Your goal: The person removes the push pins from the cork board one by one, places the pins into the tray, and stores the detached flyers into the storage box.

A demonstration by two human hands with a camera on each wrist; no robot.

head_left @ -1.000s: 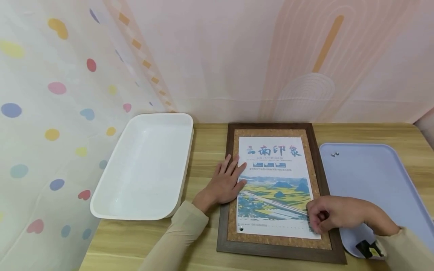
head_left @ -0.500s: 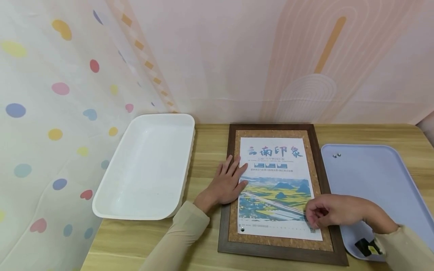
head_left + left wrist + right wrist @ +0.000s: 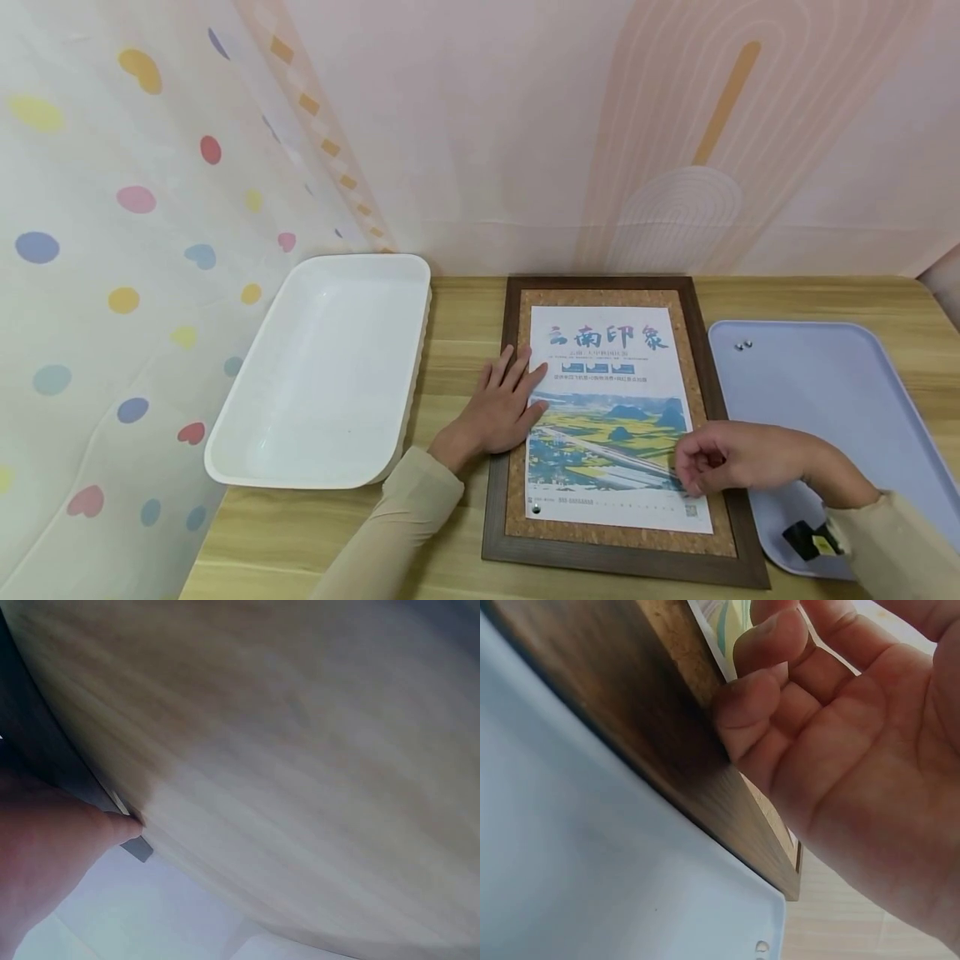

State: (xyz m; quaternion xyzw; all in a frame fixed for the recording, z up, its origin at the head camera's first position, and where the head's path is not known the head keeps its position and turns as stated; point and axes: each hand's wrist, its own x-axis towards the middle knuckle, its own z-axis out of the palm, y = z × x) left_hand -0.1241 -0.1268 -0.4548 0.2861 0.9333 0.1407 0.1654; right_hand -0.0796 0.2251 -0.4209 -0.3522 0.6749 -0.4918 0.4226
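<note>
A printed poster (image 3: 611,417) lies on a cork board (image 3: 600,297) with a dark wooden frame (image 3: 622,567). One silvery pushpin (image 3: 536,509) sits at the poster's lower left corner. My left hand (image 3: 497,408) rests with spread fingers across the frame's left side and the poster's edge. Over the poster's lower right part is my right hand (image 3: 738,458), its fingers curled and the thumb close to the index fingertip. The right wrist view shows this hand's palm (image 3: 870,765) beside the frame; I cannot tell whether a small thing is pinched between the fingertips.
A lilac tray (image 3: 817,383) stands right of the frame, with small shiny pushpins (image 3: 743,345) near its far left corner. To the left is a white plastic bin (image 3: 330,367). A black object (image 3: 802,540) with a yellow label is by the right cuff. A patterned curtain (image 3: 487,133) hangs behind.
My right hand has moved slightly up from the poster's lower right corner, so the small printed square there now shows. The left hand stays in place.
</note>
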